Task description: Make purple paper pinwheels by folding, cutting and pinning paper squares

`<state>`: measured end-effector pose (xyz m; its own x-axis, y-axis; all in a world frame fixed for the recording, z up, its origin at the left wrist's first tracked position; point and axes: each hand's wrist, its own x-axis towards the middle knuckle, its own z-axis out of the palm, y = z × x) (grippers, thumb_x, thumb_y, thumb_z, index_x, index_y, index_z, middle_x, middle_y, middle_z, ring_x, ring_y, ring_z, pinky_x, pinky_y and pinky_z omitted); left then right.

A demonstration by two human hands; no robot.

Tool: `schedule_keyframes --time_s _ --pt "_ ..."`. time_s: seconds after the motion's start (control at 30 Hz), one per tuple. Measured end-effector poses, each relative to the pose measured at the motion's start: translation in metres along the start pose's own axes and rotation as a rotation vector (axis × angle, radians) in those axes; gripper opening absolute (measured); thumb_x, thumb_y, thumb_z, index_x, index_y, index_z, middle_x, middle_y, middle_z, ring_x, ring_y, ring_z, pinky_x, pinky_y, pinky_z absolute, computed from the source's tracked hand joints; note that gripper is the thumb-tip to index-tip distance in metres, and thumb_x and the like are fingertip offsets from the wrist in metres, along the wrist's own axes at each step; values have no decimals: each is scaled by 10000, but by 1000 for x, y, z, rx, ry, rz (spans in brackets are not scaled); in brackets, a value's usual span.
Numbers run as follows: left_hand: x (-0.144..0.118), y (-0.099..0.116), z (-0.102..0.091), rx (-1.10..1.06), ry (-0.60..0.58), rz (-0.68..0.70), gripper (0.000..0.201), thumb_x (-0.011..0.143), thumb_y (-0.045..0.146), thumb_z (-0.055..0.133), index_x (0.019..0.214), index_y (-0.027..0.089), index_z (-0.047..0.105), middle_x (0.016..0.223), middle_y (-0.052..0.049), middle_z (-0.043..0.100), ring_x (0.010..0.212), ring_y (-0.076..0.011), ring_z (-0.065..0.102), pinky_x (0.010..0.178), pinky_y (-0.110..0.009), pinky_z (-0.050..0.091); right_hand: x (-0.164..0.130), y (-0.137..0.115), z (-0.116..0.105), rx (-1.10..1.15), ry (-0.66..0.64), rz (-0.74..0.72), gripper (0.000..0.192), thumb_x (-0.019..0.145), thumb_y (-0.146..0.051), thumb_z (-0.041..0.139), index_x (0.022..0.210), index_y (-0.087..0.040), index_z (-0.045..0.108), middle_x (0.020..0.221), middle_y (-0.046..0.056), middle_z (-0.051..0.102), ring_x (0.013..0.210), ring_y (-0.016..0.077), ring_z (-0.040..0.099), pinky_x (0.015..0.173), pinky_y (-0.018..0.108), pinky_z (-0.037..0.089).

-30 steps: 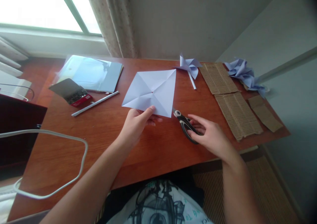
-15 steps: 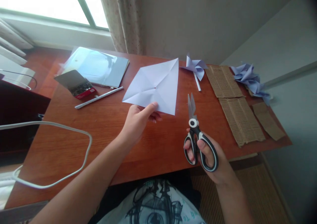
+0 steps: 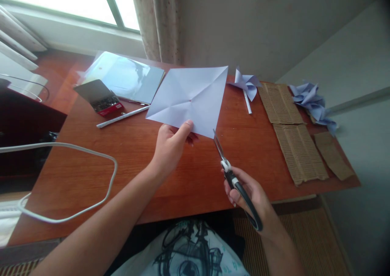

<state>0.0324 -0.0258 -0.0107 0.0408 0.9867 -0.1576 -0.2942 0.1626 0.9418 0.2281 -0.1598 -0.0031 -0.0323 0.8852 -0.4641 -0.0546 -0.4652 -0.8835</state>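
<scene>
Above the counter (image 3: 128,174), the left hand (image 3: 170,146) pinched the creased paper square's (image 3: 189,99) near edge, while the right hand (image 3: 250,194), clamped on the scissors (image 3: 234,178), aimed their blades far-left at its near-right corner.

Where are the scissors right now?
In the head view, the scissors are in the right hand, right of centre above the table's near edge, blade tips at the near corner of the creased paper square.
</scene>
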Motion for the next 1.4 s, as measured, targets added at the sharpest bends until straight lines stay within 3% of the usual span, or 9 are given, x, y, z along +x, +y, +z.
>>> schedule_keyframes --time_s 0.4,0.87,1.4 --pt "-4 2 4 109 -21 -15 275 850 292 629 624 140 665 571 -30 670 515 -125 597 520 -230 457 6 -11 9 -68 12 -28 562 815 -546 755 1229 -196 603 859 24 596 663 114 493 595 238 442" --pt "-8 7 7 129 -59 -16 263 841 287 631 625 138 654 570 -30 668 522 -125 593 510 -220 451 8 -18 13 -58 -32 -33 565 817 -558 745 1224 -199 587 844 17 578 667 113 490 593 235 415" --pt "-7 6 8 108 -26 -19 249 814 305 655 624 144 657 575 -32 657 531 -139 602 528 -233 466 8 -19 12 -30 -66 -29 551 832 -554 730 1235 -209 584 858 25 572 672 129 478 582 250 398"
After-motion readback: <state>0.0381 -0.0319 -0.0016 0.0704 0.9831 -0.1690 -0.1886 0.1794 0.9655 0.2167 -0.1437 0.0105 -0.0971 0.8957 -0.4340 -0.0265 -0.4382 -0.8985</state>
